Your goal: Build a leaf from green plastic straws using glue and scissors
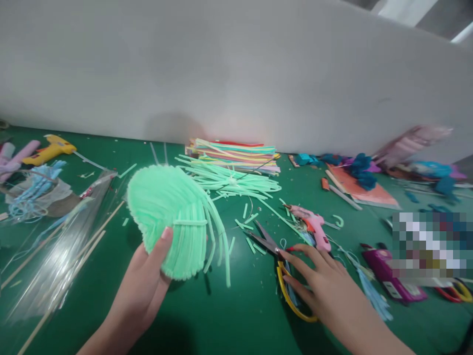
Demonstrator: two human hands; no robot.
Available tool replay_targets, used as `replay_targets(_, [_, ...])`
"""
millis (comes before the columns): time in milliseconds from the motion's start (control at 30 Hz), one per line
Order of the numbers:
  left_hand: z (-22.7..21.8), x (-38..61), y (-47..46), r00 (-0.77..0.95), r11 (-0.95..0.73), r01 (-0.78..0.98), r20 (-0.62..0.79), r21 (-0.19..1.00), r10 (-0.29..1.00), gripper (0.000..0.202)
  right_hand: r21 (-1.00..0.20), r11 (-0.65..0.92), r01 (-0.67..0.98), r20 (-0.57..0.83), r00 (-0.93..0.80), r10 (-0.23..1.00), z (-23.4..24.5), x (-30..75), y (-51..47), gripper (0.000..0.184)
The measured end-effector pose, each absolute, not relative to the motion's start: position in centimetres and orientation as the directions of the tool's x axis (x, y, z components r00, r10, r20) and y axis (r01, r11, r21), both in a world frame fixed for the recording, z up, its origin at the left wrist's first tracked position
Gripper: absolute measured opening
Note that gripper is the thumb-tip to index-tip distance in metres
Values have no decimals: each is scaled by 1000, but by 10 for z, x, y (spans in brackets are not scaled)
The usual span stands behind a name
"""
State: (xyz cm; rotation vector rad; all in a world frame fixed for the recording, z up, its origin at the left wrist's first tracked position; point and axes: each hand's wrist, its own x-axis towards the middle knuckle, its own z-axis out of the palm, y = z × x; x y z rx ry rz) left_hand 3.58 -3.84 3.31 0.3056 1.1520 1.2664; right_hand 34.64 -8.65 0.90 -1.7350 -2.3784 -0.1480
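My left hand (142,286) grips a mint-green fan made of pipe cleaners (168,217), thumb pressed on its front, with loose ends hanging down to the right. My right hand (325,288) lies over yellow-handled scissors (275,251) on the green table, fingers spread and touching the handles. The scissor blades point up and left. A pink glue gun (312,227) lies just beyond my right hand.
A bunch of loose mint pipe cleaners (229,180) and a stack of coloured ones (236,153) lie by the white wall. A yellow glue gun (50,150) and clear plastic wrap (55,251) are at left. Blue and purple craft pieces (360,170) are at right.
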Motion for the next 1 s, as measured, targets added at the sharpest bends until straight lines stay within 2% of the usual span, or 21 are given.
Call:
replay_targets(33, [34, 37, -38, -135, 341, -589, -506, 733, 852, 47, -111, 316, 942, 250, -281, 927, 18, 336, -89, 24])
replay_targets(67, [35, 37, -39, -137, 338, -597, -508, 727, 851, 46, -243, 335, 910, 296, -259, 919, 26, 322, -92, 22])
replay_targets(100, [35, 38, -39, -138, 332, -606, -507, 723, 851, 46, -410, 347, 843, 323, -222, 920, 34, 305, -95, 20])
replay_targets(133, [35, 39, -39, -141, 327, -610, -504, 722, 852, 46, -588, 337, 735, 288, -199, 937, 41, 286, -96, 17])
replay_targets(200, [34, 40, -39, -157, 317, -597, -494, 737, 855, 46, -877, 126, 464, 39, -192, 981, 48, 248, -96, 11])
replay_targets(233, [33, 40, -39, -162, 314, -587, -488, 746, 858, 46, -953, -33, 301, -86, -164, 983, 48, 231, -93, 13])
replay_targets(267, [32, 41, -39, -160, 313, -581, -482, 751, 861, 46, -975, -176, 135, -194, -140, 971, 47, 216, -90, 19])
replay_targets(333, [30, 41, -39, -138, 317, -582, -475, 749, 869, 50, -930, -350, -113, -332, -152, 931, 42, 194, -80, 31])
replay_targets(400, [30, 41, -40, -116, 322, -575, -465, 752, 878, 56, -867, -415, -277, -381, -170, 909, 36, 183, -72, 40])
replay_targets(467, [32, 40, -42, -135, 323, -524, -451, 788, 882, 60, -830, -423, -364, -389, -167, 906, 32, 178, -66, 43])
replay_targets(667, [36, 37, -47, -260, 333, -255, -396, 908, 881, 52, -842, -367, -395, -356, -105, 929, 28, 177, -62, 35])
replay_targets(833, [36, 40, -50, -225, 319, -222, -366, 921, 903, 48, -880, -323, -348, -333, -32, 942, 24, 175, -60, 25])
replay_targets(1000, [36, 42, -51, -256, 289, -201, -335, 936, 907, 50, -864, -304, -401, -308, -56, 950, 19, 175, -61, 30])
